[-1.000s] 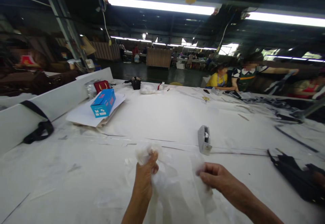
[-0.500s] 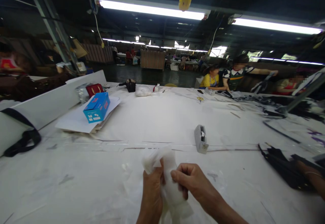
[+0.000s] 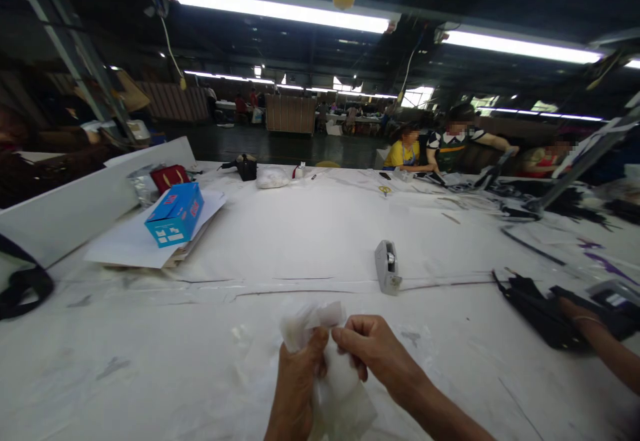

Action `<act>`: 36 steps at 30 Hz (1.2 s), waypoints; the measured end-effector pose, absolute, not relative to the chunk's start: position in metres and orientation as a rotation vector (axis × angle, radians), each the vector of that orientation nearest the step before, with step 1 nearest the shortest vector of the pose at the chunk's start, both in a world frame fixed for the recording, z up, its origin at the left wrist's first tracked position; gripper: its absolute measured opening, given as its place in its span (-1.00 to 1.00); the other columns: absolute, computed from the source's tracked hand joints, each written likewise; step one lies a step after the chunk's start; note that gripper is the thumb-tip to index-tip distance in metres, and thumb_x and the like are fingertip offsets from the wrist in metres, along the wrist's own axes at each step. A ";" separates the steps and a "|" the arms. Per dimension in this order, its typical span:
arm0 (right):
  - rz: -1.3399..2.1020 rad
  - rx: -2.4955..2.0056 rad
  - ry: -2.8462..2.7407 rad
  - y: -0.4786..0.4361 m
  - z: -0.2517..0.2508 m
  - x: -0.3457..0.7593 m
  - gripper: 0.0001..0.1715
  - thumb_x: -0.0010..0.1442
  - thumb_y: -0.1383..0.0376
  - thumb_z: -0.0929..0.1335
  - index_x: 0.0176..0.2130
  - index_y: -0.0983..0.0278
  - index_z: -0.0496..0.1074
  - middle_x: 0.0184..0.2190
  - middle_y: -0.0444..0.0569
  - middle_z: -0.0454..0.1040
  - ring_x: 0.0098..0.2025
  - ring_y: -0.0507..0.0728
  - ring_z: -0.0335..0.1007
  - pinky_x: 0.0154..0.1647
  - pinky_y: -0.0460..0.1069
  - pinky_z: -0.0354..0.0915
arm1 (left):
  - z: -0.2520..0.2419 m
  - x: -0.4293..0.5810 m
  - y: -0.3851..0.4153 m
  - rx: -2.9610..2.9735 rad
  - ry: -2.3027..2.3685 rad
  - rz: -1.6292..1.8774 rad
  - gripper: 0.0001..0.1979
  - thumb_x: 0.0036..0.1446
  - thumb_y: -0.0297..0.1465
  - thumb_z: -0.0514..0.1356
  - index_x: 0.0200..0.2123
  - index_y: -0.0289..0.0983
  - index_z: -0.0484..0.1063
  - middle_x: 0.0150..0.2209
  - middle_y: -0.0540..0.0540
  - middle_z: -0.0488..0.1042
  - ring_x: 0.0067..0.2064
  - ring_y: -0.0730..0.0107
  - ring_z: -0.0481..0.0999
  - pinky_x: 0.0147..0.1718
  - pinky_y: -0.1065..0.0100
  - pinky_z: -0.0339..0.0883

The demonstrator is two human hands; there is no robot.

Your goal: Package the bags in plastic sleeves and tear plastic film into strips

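Crumpled, translucent white sheeting (image 3: 343, 381) is held between my two hands above the white table (image 3: 190, 367), low in the middle of the view. My left hand (image 3: 299, 374) wraps round its left side, thumb on top. On the right side, my right hand (image 3: 367, 347) pinches the sheeting between thumb and curled fingers. The two hands are close together, thumbs a short way apart. Whether anything is wrapped inside the sheeting cannot be made out. A grey tape dispenser (image 3: 388, 269) stands on the table beyond my right hand.
A blue box (image 3: 176, 215) rests on stacked white sheets at the left, a red item (image 3: 170, 177) behind it. At the right, another person's hand (image 3: 583, 314) touches a black bag (image 3: 535, 311). People work at the far right edge among dark strips.
The view has shifted, moving the box and dispenser leftward in the picture. My left thumb now lies over the sheeting, and its upper end has folded down.
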State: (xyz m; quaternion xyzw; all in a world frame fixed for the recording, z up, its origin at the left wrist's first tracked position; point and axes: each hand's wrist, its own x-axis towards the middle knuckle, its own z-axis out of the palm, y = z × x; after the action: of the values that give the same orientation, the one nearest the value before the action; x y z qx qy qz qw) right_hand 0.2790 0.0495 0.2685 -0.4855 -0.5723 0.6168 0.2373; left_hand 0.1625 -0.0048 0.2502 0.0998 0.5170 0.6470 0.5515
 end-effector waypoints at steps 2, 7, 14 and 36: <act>1.696 -1.328 -1.557 0.049 0.268 0.279 -0.55 0.00 0.01 0.40 -0.58 0.33 0.36 -0.74 -0.20 0.29 -0.73 -0.08 0.10 -0.71 -0.14 0.02 | 0.249 0.163 -0.003 0.231 1.208 1.547 -0.54 -0.39 -0.11 0.45 -0.60 -0.33 0.37 -0.72 0.08 0.23 -0.64 0.56 0.13 -0.63 0.46 -0.02; 1.664 -1.369 -1.622 0.050 0.268 0.280 -0.57 0.00 0.01 0.40 -0.57 0.30 0.31 -0.72 -0.21 0.27 -0.70 -0.06 0.10 -0.69 -0.12 0.04 | 0.247 0.162 0.001 0.192 1.228 1.573 -0.60 -0.29 -0.20 0.41 -0.67 -0.30 0.28 -0.75 0.13 0.14 -0.65 0.59 0.09 -0.63 0.47 -0.04; 1.224 -1.255 -1.797 0.064 0.270 0.287 -0.63 0.02 0.10 0.44 -0.19 0.24 0.49 -0.29 -0.06 0.48 -0.34 0.07 0.31 -0.32 -0.05 0.25 | 0.241 0.157 0.005 0.147 1.092 1.589 -0.59 -0.29 -0.23 0.45 -0.60 -0.31 0.29 -0.72 0.15 0.14 -0.65 0.64 0.04 -0.65 0.50 -0.10; 1.415 -1.224 -1.531 0.062 0.285 0.271 -0.62 0.08 0.03 0.40 -0.38 0.31 0.57 -0.48 -0.10 0.46 -0.40 0.05 0.26 -0.36 -0.07 0.21 | 0.222 0.151 0.010 0.379 1.208 1.417 -0.55 -0.24 -0.12 0.41 -0.66 -0.31 0.28 -0.79 0.13 0.09 -0.69 0.61 0.03 -0.67 0.46 -0.16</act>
State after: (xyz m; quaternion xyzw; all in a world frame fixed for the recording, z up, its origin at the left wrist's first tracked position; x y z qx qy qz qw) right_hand 0.2710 0.0620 0.2852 -0.4735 -0.5923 0.5472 0.3543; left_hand 0.1507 0.0100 0.2221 0.1622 0.5173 0.6067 0.5815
